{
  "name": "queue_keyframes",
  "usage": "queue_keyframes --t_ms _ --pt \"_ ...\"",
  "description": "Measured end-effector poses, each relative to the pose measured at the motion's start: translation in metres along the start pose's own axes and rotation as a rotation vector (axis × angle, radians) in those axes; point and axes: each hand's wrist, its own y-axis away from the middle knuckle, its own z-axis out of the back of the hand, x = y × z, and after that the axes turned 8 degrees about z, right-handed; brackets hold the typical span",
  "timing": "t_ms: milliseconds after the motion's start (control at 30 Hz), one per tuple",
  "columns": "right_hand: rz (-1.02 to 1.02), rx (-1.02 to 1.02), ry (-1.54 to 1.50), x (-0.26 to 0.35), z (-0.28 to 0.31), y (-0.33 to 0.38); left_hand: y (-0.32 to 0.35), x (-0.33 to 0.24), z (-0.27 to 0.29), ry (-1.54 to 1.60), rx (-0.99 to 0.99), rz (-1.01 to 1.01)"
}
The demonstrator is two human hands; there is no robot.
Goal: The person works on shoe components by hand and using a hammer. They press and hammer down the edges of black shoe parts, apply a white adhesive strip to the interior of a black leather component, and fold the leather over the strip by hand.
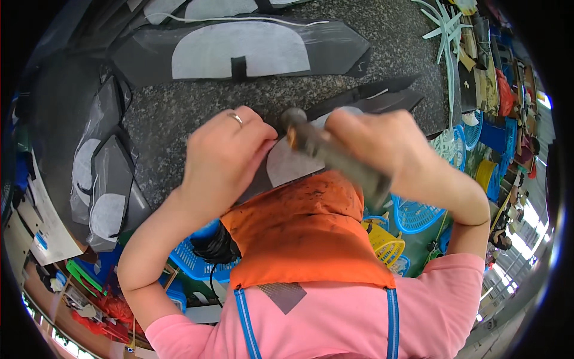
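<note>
My left hand (224, 157), a ring on one finger, presses down on a black cut piece with a white oval patch (286, 163) lying at the near edge of the dark speckled table (251, 96). My right hand (382, 146) grips a hammer (335, 157) by its worn handle; its grey head hovers just over the piece, close to my left fingers and blurred by motion. An orange apron (305, 233) covers my chest below the hands.
More black pieces with white patches lie at the back (239, 51) and in a stack at the left (104, 179). Blue (415, 215) and yellow (382, 239) plastic baskets stand below the table. White strips (445, 27) lie at the far right.
</note>
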Motion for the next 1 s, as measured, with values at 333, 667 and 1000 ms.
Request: queue_keyframes --t_ms 333,667,1000 --pt "0.022 -0.071 -0.104 0.007 -0.008 -0.012 0.030 -0.002 0.010 -0.236 -0.049 -0.112" --pt "0.068 0.098 0.091 0.030 -0.017 -0.031 0.054 0.008 0.030 -0.181 -0.075 -0.003" --pt "0.092 0.094 -0.092 0.022 -0.012 -0.045 0.080 0.010 0.009 -0.216 -0.331 0.086"
